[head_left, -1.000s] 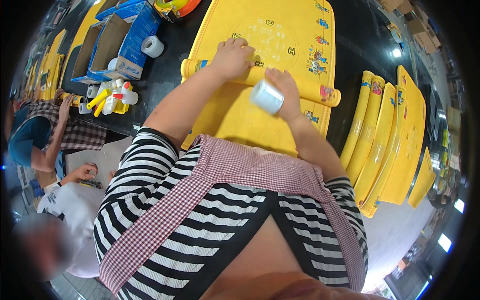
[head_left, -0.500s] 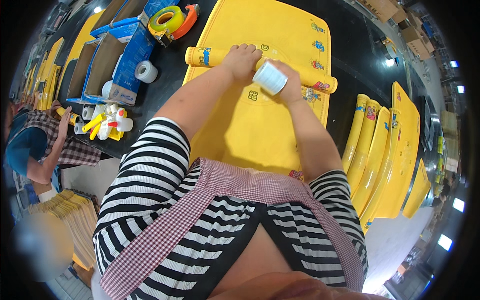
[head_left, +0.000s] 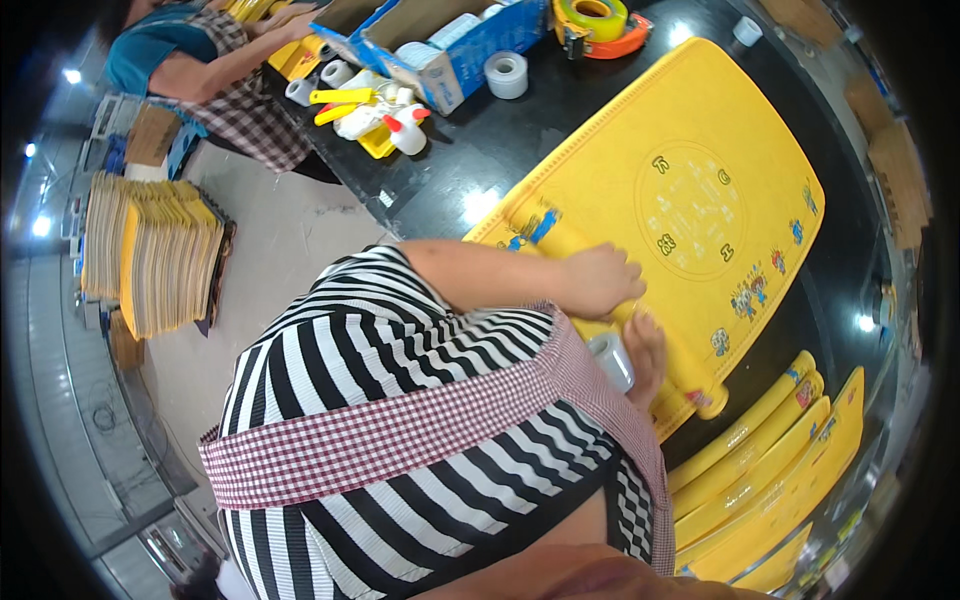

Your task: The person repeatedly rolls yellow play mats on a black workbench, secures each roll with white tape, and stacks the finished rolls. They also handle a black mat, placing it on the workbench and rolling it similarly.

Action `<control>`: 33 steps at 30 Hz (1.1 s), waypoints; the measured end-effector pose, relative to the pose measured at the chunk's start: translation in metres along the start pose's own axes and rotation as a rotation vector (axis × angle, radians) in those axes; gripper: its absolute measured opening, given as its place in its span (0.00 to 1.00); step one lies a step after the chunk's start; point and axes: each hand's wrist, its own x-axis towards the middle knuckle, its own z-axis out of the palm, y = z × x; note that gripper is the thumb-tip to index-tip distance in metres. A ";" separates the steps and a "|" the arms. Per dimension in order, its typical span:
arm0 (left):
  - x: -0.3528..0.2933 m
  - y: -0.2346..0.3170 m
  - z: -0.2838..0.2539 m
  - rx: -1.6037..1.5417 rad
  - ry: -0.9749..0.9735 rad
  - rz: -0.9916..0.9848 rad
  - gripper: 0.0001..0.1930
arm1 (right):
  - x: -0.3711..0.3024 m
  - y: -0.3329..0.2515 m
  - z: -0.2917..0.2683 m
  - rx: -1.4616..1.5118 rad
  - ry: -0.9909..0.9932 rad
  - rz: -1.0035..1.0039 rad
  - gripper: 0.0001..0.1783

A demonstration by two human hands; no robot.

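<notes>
A flat yellow sheet (head_left: 600, 170), printed with small cartoon figures and a circle, lies on the black table. Across its near edge, close to my apron, is a rolled yellow sheet (head_left: 688, 372). My left hand (head_left: 600, 281) rests on the middle of that roll, its fingers bent over it. Just nearer to me, my right hand (head_left: 647, 352) is closed round a tape roll (head_left: 611, 362) and sits against the rolled sheet. My apron partly hides the tape roll and the near side of the rolled sheet.
Several rolled yellow sheets (head_left: 745, 430) lie at the right. Beyond my left arm are a blue carton (head_left: 450, 80), a loose tape roll (head_left: 506, 75), a tape dispenser (head_left: 600, 25) and a yellow tray of bottles (head_left: 378, 140). A co-worker (head_left: 215, 70) stands far left, near stacked sheets (head_left: 150, 255).
The view has turned, so the table sits further right. The rolled sheet now lies nearer my body, baring the circle on the flat sheet. My right hand has brought the tape roll close to my apron.
</notes>
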 end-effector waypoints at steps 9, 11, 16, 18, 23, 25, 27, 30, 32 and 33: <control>0.019 -0.009 -0.005 -0.072 0.359 0.066 0.20 | 0.085 0.103 -0.004 0.534 0.217 0.307 0.22; 0.009 -0.007 0.001 -0.062 0.384 0.041 0.21 | 0.122 0.142 -0.014 0.478 0.322 0.225 0.20; 0.029 -0.027 0.005 0.279 0.560 0.079 0.30 | 0.157 0.141 -0.031 0.731 0.441 0.331 0.18; 0.060 -0.042 -0.013 0.180 0.402 -0.002 0.30 | 0.151 0.117 -0.038 0.423 0.436 0.103 0.17; 0.109 -0.053 -0.050 0.122 -0.044 -0.152 0.27 | 0.122 0.065 -0.020 -0.005 0.442 -0.097 0.14; 0.105 -0.056 -0.052 0.151 -0.040 -0.151 0.26 | 0.103 0.051 -0.022 0.063 0.166 0.029 0.15; 0.115 -0.062 -0.053 0.106 -0.063 -0.149 0.28 | 0.048 0.029 -0.004 0.456 -0.097 0.101 0.18; 0.123 -0.069 -0.048 0.093 -0.025 -0.112 0.29 | -0.003 -0.008 0.011 0.857 -0.055 0.171 0.19; 0.126 -0.058 -0.049 0.061 -0.058 -0.128 0.32 | -0.026 0.008 0.025 1.011 0.087 0.414 0.19; 0.120 -0.050 -0.051 0.031 -0.110 -0.175 0.33 | -0.029 0.020 0.023 1.067 0.107 0.544 0.20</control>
